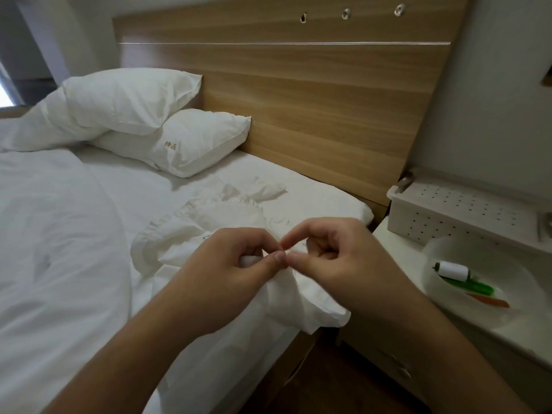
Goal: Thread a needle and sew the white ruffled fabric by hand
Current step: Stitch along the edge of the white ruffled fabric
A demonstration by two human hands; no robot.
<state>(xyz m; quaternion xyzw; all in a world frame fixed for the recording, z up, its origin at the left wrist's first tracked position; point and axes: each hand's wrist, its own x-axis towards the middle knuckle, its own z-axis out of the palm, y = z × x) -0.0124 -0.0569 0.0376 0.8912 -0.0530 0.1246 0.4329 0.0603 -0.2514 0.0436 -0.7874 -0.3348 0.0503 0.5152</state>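
- Where the bed (89, 234) meets its right edge, the white ruffled fabric (191, 231) lies bunched, one end draped over that edge and hanging down beside the bedside surface (397, 243).
- Its long axis runs from the ruffled part nearer the pillows (167, 127) toward the person, ending in the hanging corner under the right wrist.
- The left hand (227, 264) grips a fold of the fabric, fingers curled round it and thumb stretched toward the other hand.
- The right hand (331, 255) has its thumb and forefinger pinched together just at the left thumb tip; the other fingers are curled in.
- A needle or thread between the fingertips is too small to make out.
- On the bedside surface a white bowl (507, 294) holds a spool of white thread (452, 271), a green item and an orange one.
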